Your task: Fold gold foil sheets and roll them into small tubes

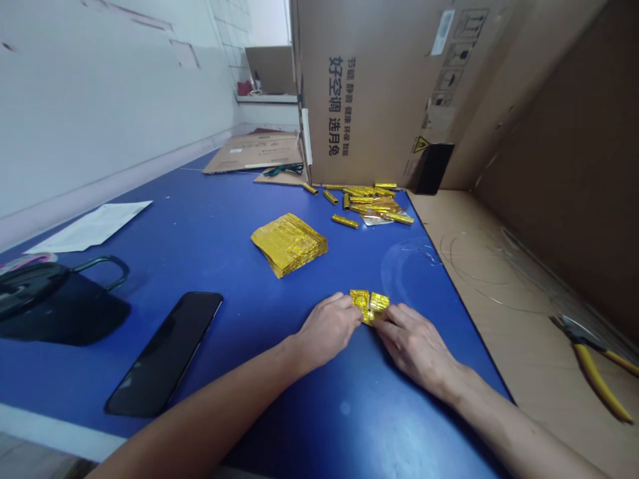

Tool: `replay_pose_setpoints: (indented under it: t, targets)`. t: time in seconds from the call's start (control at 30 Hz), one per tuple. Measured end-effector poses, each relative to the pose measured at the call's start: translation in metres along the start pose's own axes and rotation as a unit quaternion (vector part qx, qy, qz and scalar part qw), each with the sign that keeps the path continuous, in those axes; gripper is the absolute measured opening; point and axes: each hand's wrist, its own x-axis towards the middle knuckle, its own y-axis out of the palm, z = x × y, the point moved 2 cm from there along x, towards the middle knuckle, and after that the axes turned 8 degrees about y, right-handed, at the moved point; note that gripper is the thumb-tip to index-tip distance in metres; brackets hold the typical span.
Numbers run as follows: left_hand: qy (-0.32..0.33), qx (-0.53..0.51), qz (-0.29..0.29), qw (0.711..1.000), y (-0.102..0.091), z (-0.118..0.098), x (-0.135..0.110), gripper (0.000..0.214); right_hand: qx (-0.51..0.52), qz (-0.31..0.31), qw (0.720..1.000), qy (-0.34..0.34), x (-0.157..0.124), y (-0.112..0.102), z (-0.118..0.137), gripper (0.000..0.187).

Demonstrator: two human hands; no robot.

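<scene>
A small piece of shiny gold foil paper (379,301), with a slit or gap down its upper middle, lies on the blue table between my hands. The fingers of my left hand (332,326) are curled closed on its left side. My right hand (417,339) pinches its lower right side, the fingertips partly hidden. Up and left of my hands rests a stack of gold foil sheets (289,243). Toward the back, several gold foil rolls (345,221) are heaped together, some lying singly.
A black phone (167,352) and a dark mug (64,299) stand at left, near a white paper (92,226). A large cardboard box (379,100) rises behind. On cardboard at right lie yellow-handled pliers (596,379) and thin wire (479,286). The blue table (210,219) has a right edge.
</scene>
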Motion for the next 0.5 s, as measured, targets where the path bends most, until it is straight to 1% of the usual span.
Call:
replay_pose_setpoints:
  t: [0.13,0.23,0.4,0.5]
  targets:
    - [-0.007,-0.028,-0.007,1.0,0.0011,0.0005,-0.0012,0.014,0.047,-0.004,0.999,0.001,0.0004,0.0032,-0.0027,0.023]
    - [-0.024,-0.042,-0.009,0.999,0.0018,0.0005,-0.0025,0.012,0.076,-0.001,0.997,0.02,0.0008,0.0049,-0.0055,0.019]
    - [-0.042,-0.03,0.007,0.999,0.0008,0.001,-0.0037,0.013,0.071,0.016,0.996,0.044,0.0011,0.005,-0.0086,0.019]
    - [-0.021,-0.017,0.026,0.999,0.0,0.0014,-0.0035,0.015,0.069,0.02,0.996,0.045,0.0012,0.0042,-0.008,0.019]
